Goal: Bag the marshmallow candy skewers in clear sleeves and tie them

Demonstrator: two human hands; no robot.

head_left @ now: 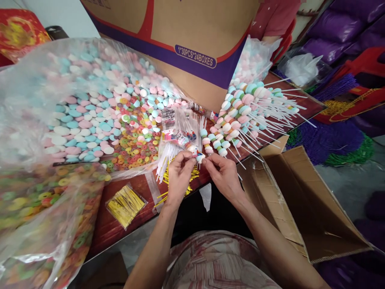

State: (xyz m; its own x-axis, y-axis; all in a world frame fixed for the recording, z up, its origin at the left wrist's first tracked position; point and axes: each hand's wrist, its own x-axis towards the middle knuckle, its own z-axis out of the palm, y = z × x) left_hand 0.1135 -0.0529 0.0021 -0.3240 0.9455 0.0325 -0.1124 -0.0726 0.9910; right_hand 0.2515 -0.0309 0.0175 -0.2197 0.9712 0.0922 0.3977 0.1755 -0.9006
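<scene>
At the front edge of the table my left hand [181, 171] pinches a small printed plastic wrapper [197, 154] with white candy showing in it. My right hand [224, 173] has thumb and fingers closed at the wrapper's right end; the exact grip is too small to make out. Beneath and beside my left hand lie white sticks [166, 159] and yellow twist ties [192, 180]. Behind the hands are more printed wrappers [176, 137]. To their right lies a heap of marshmallow skewers [240, 116] on white sticks.
An open plastic bag holds pastel candies [81, 124] and gummy rings [135, 148]. Another bag of gummy rings [54, 224] sits front left, beside packed yellow ties [126, 205]. A big carton [195, 24] stands behind; an open cardboard box [313, 208] is at right. Someone's red sleeve [272, 18] shows behind.
</scene>
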